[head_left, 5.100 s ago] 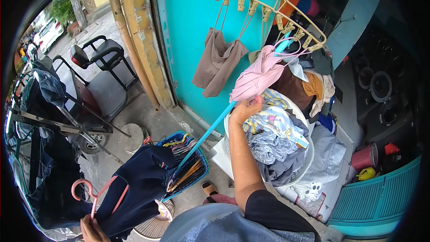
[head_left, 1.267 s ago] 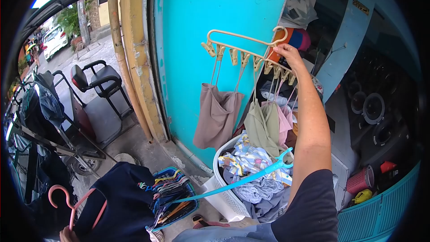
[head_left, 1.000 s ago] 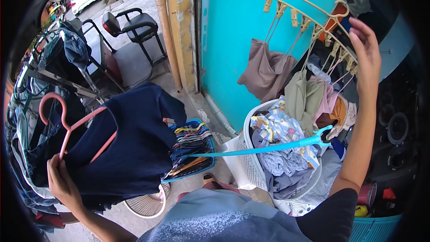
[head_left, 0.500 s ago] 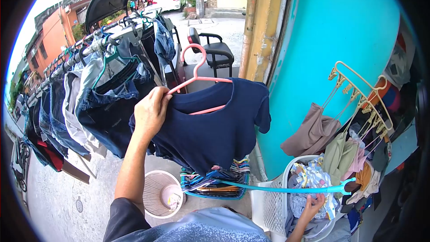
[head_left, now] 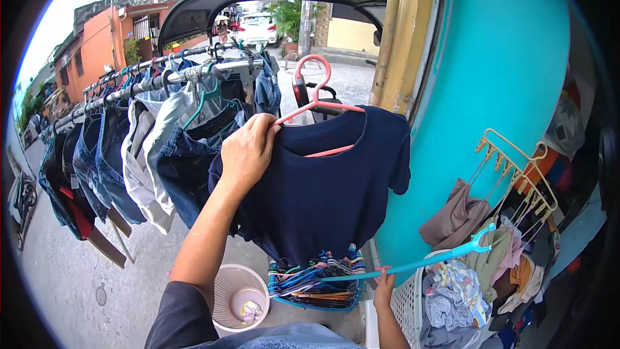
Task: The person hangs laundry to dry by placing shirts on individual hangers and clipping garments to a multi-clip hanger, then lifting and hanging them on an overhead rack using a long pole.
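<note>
My left hand (head_left: 248, 152) is closed around the left shoulder of a pink plastic hanger (head_left: 316, 94). From that hanger a navy short-sleeved T-shirt (head_left: 316, 187) hangs spread out in front of me. Lower down, my right hand (head_left: 385, 289) has its fingers around a light-blue pole (head_left: 420, 264) with a forked tip. The pole points up to the right, its tip over the laundry and its other end over a blue basket (head_left: 316, 300) full of hangers.
Jeans and white garments (head_left: 145, 155) hang from a metal rack (head_left: 148, 84) at left. A pale slatted bin (head_left: 223, 297) stands on the concrete. At right, a white laundry basket (head_left: 408, 304) holds clothes beside a turquoise wall (head_left: 497, 58) and a clip hanger (head_left: 516, 161).
My right hand has moved left from beside the laundry onto the pole, whose forked tip has risen. The view has shifted, with the shirt and left hand now farther right.
</note>
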Available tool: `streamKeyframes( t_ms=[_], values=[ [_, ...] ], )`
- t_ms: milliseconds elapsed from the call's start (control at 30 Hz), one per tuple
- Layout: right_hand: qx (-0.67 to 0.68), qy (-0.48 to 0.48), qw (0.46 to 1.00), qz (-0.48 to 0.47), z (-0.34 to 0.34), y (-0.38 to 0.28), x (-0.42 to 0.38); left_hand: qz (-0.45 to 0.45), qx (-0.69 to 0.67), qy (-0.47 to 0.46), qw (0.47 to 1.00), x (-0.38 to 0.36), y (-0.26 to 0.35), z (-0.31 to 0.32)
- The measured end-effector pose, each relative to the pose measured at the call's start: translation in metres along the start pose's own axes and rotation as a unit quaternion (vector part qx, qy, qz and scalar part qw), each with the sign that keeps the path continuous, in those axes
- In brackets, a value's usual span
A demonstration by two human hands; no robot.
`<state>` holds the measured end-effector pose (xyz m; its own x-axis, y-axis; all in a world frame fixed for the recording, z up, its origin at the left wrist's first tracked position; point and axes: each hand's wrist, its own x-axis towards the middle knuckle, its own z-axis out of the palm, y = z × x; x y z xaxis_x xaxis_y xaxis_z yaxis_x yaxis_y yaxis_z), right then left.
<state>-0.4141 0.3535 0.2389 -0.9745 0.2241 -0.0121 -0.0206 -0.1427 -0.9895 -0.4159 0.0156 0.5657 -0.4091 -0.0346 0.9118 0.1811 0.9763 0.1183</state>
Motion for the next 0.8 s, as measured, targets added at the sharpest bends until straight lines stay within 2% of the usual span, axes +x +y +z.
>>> streamKeyframes(
  t_ms=[67,133,200,267,367,433,500,533,600,667,700,733,800],
  values=[
    [-0.041,-0.002,0.988,-0.15,0.025,-0.031,0.015,-0.01,0.006,0.01,1.0,0.004,-0.008,-0.015],
    [0.066,-0.005,0.968,-0.24,0.059,-0.127,0.006,-0.019,0.004,0.025,1.0,0.006,-0.019,-0.027],
    [0.101,0.015,0.934,-0.343,0.075,-0.217,-0.017,-0.022,0.001,0.032,0.999,0.007,-0.026,-0.038],
    [0.155,0.023,0.88,-0.449,0.085,-0.295,-0.046,-0.045,-0.016,0.014,0.999,0.008,-0.032,-0.048],
    [0.137,-0.029,0.856,-0.498,0.088,-0.387,-0.094,-0.034,-0.023,0.009,0.999,0.013,-0.037,-0.057],
    [0.077,-0.058,0.825,-0.557,0.084,-0.434,-0.117,-0.027,-0.022,0.006,0.999,0.017,-0.037,-0.062],
    [0.014,-0.032,0.794,-0.607,0.086,-0.475,-0.146,-0.018,-0.039,0.014,0.999,0.021,-0.035,-0.066],
    [0.026,-0.083,0.786,-0.612,0.084,-0.487,-0.161,-0.017,-0.04,0.015,0.999,0.023,-0.034,-0.068],
    [0.234,-0.275,0.825,-0.435,0.083,-0.51,-0.206,0.018,-0.04,0.033,0.998,0.025,-0.033,-0.072],
    [0.243,-0.194,0.851,-0.423,0.095,-0.488,-0.213,0.018,-0.047,0.037,0.998,0.025,-0.032,-0.077],
    [-0.012,-0.154,0.844,-0.513,0.088,-0.467,-0.203,0.019,-0.053,0.04,0.998,0.024,-0.029,-0.079],
    [0.037,-0.127,0.869,-0.476,0.105,-0.443,-0.212,-0.015,-0.074,0.01,0.997,0.025,-0.025,-0.086],
    [0.021,-0.128,0.918,-0.375,0.112,-0.391,-0.214,-0.019,-0.068,0.007,0.997,0.026,-0.019,-0.093]
  ],
)
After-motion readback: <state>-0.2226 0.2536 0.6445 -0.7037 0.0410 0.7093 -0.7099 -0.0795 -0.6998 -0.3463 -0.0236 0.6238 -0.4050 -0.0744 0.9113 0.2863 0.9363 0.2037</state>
